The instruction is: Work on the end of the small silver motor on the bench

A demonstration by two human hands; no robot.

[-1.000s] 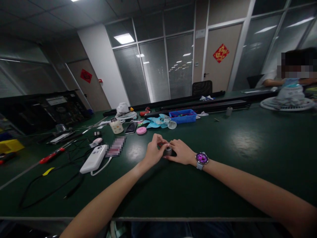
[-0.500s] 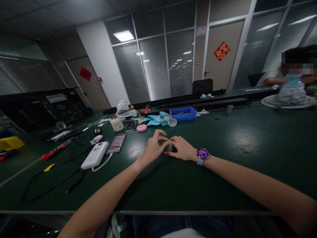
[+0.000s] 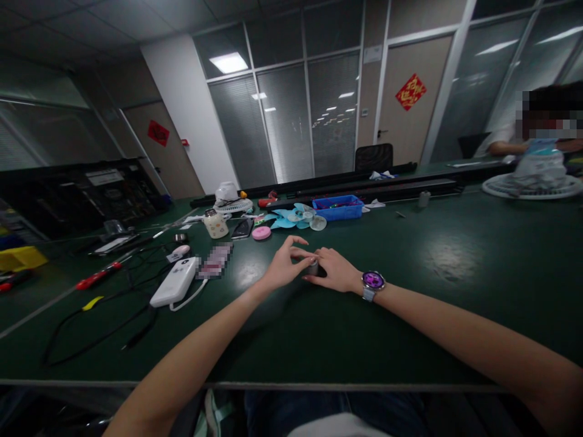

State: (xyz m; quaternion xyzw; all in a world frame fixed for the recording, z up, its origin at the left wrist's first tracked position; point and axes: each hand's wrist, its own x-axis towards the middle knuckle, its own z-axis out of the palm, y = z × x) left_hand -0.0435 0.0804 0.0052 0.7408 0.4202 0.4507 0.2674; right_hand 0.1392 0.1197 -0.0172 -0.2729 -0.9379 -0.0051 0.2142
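A small grey metal cylinder [image 3: 312, 267] stands on the dark green table [image 3: 410, 315] in front of me. My right hand [image 3: 334, 271], with a purple-faced watch [image 3: 373, 281] on the wrist, grips it from the right. My left hand [image 3: 285, 263] touches its top from the left with thumb and fingertips, the other fingers raised. Most of the cylinder is hidden between the fingers.
To the left lie a white power bank [image 3: 175, 283], black cables [image 3: 91, 340] and a red-handled tool [image 3: 98, 275]. Behind my hands are a pink disc [image 3: 261, 233], light-blue fan blades [image 3: 291, 220], a blue tray [image 3: 337, 207] and a small cup [image 3: 215, 224]. Another person [image 3: 540, 145] sits at the far right by a white fan grille [image 3: 531, 188].
My left hand has opened its upper fingers and shifted its fingertips on top of the cylinder. My right hand keeps its grip. The camera has tilted slightly.
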